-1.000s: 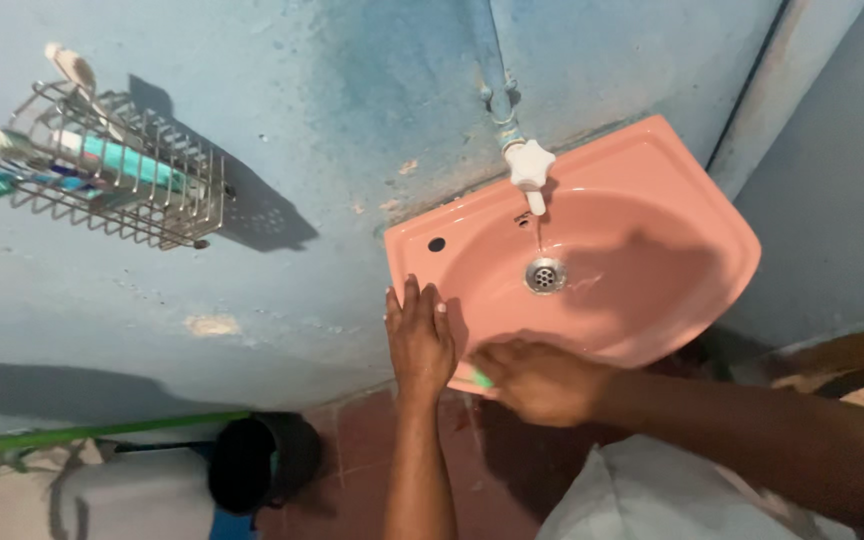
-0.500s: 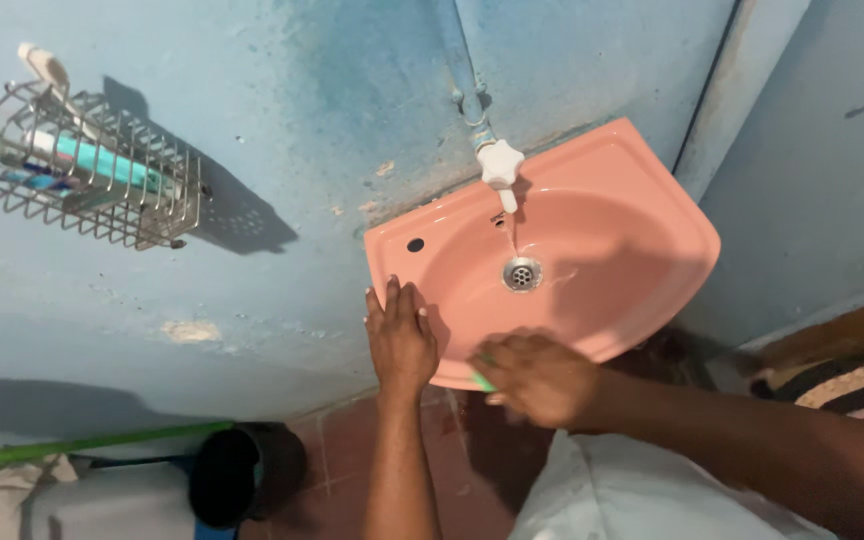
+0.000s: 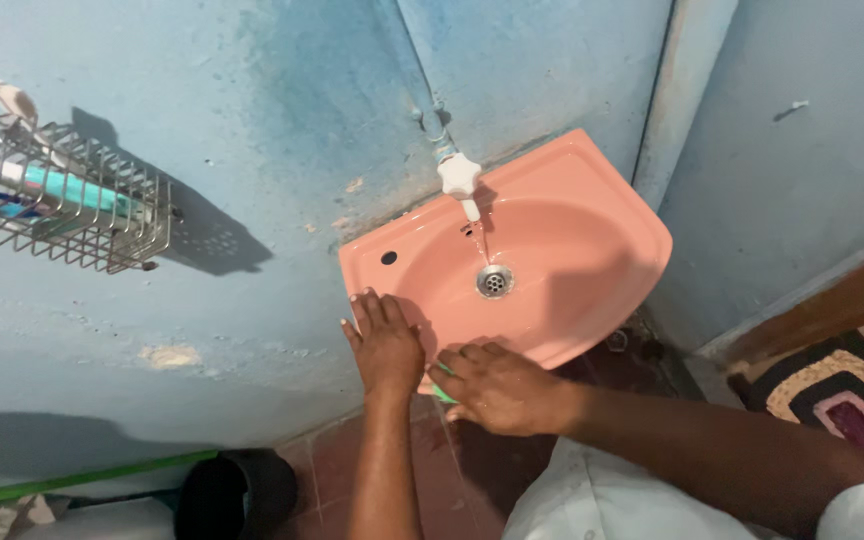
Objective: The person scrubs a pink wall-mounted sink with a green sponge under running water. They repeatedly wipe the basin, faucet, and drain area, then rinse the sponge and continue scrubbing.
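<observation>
Right hand on pink sink

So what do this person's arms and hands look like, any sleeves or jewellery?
Both forearms are bare. The left hand and right hand show no rings, watch or gloves. A white garment shows at the bottom of the view, and a white sleeve edge at the right arm's upper end.

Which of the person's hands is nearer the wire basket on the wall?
Left hand, flat on the pink sink's rim nearer the wire basket; right hand sits farther right.

Single head view, looking steeply down, close over sink
</observation>
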